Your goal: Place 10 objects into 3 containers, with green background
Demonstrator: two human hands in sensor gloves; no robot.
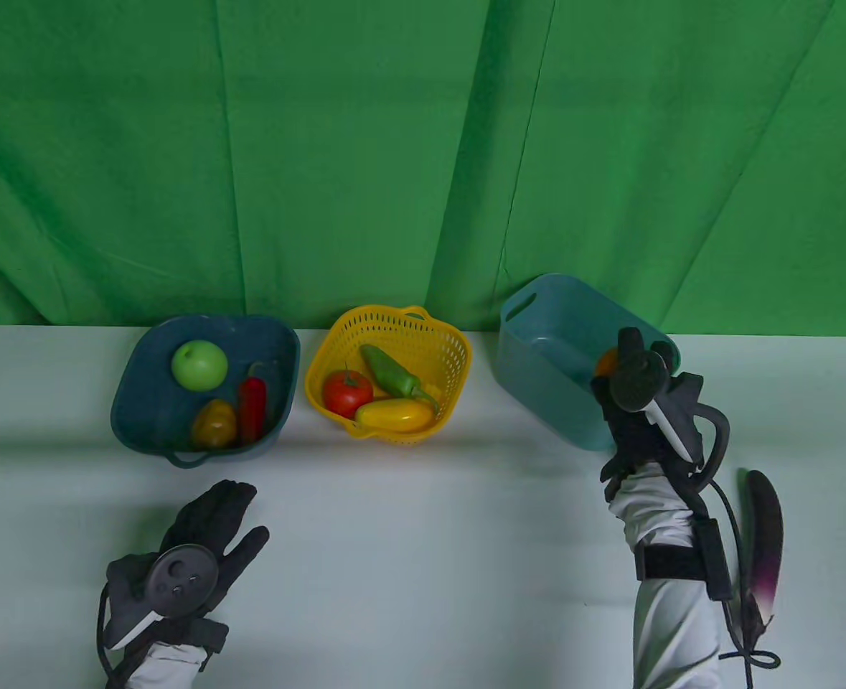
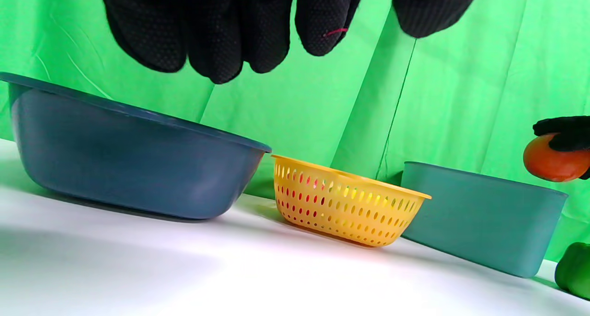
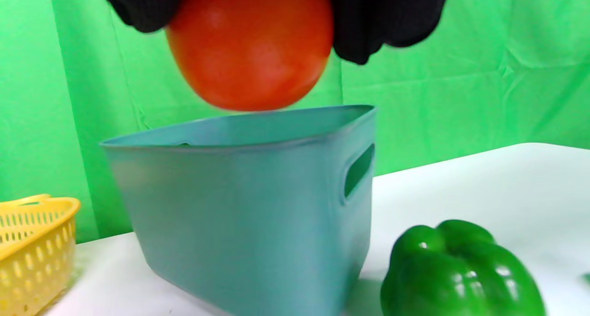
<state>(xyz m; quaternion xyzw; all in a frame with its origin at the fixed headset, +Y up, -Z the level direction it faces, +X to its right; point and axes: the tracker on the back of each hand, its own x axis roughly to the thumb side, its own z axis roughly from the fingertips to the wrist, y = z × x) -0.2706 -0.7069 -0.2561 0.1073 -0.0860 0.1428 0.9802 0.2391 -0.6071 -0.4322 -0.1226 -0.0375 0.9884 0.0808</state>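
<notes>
My right hand [image 1: 620, 367] grips an orange-red round fruit [image 1: 607, 361] from above and holds it over the near rim of the teal bin [image 1: 537, 344]. The right wrist view shows the fruit [image 3: 251, 44] just above the bin's rim [image 3: 239, 136]. My left hand [image 1: 232, 517] is open and empty, fingers spread [image 2: 216, 30], low over the table in front of the dark blue bowl [image 1: 151, 405]. The bowl holds a green apple [image 1: 199, 364], a red chili [image 1: 252, 408] and a yellow-brown pepper [image 1: 214, 425]. The yellow basket [image 1: 453, 352] holds a tomato [image 1: 347, 392], a green chili [image 1: 390, 372] and a yellow fruit [image 1: 394, 415].
A green bell pepper [image 3: 461, 270] stands on the table right of the teal bin; my right arm hides it in the table view. A purple eggplant [image 1: 763, 538] lies near the table's right front, beside my right forearm. A green curtain hangs behind the table.
</notes>
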